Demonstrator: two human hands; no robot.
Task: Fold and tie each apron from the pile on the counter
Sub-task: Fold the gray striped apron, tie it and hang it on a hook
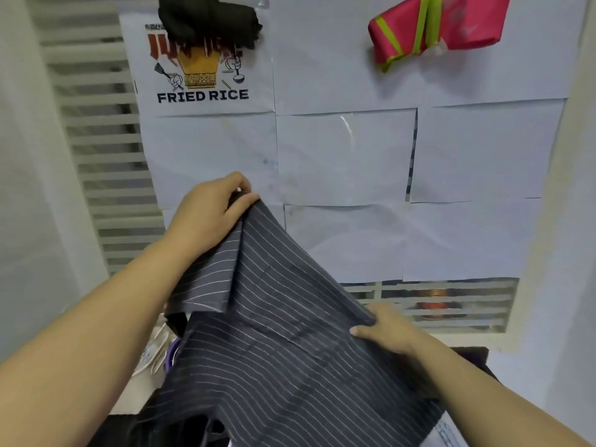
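Note:
A dark grey apron with thin white pinstripes [277, 343] hangs stretched in front of me, above the counter. My left hand [209, 211] pinches its upper corner, raised high at centre left. My right hand [387, 330] grips the lower right edge of the cloth, with the thumb lying over the fabric. The apron folds over itself below my left hand and drapes down out of view at the bottom. More dark cloth [167, 427] lies underneath at the lower left.
White paper sheets [345, 156] cover the wall ahead, one printed "FRIED RICE" [202, 95]. A folded black bundle [209, 19] and a folded pink bundle with green straps [435, 27] hang at the top. Louvred slats [106, 150] stand at the left.

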